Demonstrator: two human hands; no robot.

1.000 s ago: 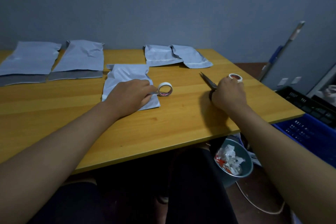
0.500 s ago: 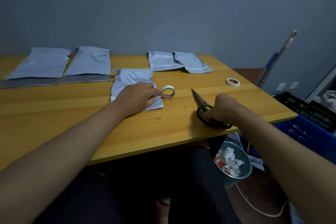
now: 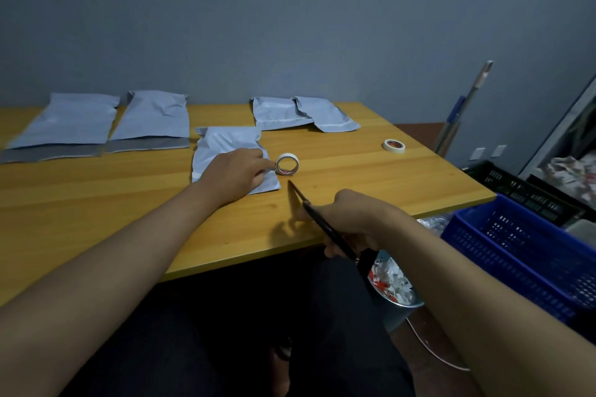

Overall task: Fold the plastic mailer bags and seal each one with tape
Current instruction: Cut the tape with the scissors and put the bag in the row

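A folded grey mailer bag (image 3: pixel 225 145) lies mid-table under my left hand (image 3: pixel 235 176). That hand rests on the bag, and its fingertips pinch the tape at the edge of a white tape roll (image 3: pixel 287 164) that stands on edge just right of the bag. My right hand (image 3: pixel 351 219) grips black scissors (image 3: pixel 319 222) near the table's front edge. The blades are nearly closed and their tip points at the roll, a short way below it. Two unfolded mailer bags (image 3: pixel 69 119) (image 3: pixel 151 116) lie at the back left, and two more bags (image 3: pixel 277 113) (image 3: pixel 329 116) overlap at the back centre.
A second tape roll (image 3: pixel 394 146) lies flat at the right of the wooden table (image 3: pixel 96 203). Below the table's front edge stands a bin of paper scraps (image 3: pixel 392 287). Blue (image 3: pixel 516 242) and black (image 3: pixel 522 193) crates sit on the floor at right, by a leaning pole (image 3: pixel 464 106).
My right hand has left the far tape roll, picked up the scissors and brought them toward me and left, tip now aimed at the upright roll. My left hand stays on the bag.
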